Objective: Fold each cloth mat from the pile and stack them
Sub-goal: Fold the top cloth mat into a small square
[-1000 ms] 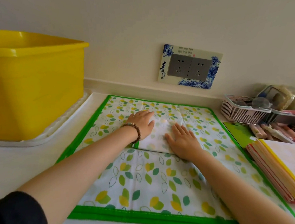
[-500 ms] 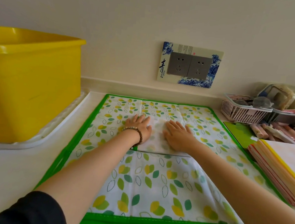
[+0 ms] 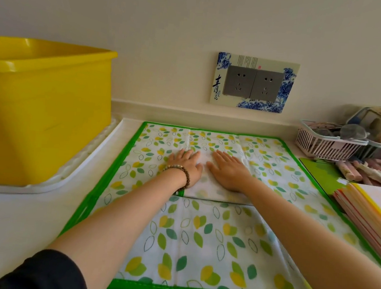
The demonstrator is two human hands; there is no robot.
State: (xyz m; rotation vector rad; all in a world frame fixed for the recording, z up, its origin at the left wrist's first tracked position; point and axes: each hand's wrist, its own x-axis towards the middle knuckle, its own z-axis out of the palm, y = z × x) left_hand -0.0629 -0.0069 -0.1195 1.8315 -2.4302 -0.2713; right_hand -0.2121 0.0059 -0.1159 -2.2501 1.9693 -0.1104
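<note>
A leaf-print cloth mat [image 3: 202, 237] with a green border lies spread flat on the white counter in front of me. Near its middle a paler folded piece [image 3: 211, 187] with the same print rests on it. My left hand [image 3: 186, 164], with a bead bracelet on the wrist, lies flat, palm down, on that piece's left part. My right hand [image 3: 227, 170] lies flat beside it on the right part. Both hands have the fingers spread and hold nothing. A stack of folded mats [image 3: 370, 215], yellow, orange and pink at the edges, sits at the right.
A big yellow tub [image 3: 42, 113] stands on a white tray [image 3: 71, 175] at the left. A white basket [image 3: 330, 145] with small items and several pink sticks [image 3: 362, 173] sit at the back right. A wall socket plate [image 3: 254, 83] hangs behind the mat.
Both hands have slid a little farther from me across the folded piece, staying flat and side by side. The view has shifted slightly.
</note>
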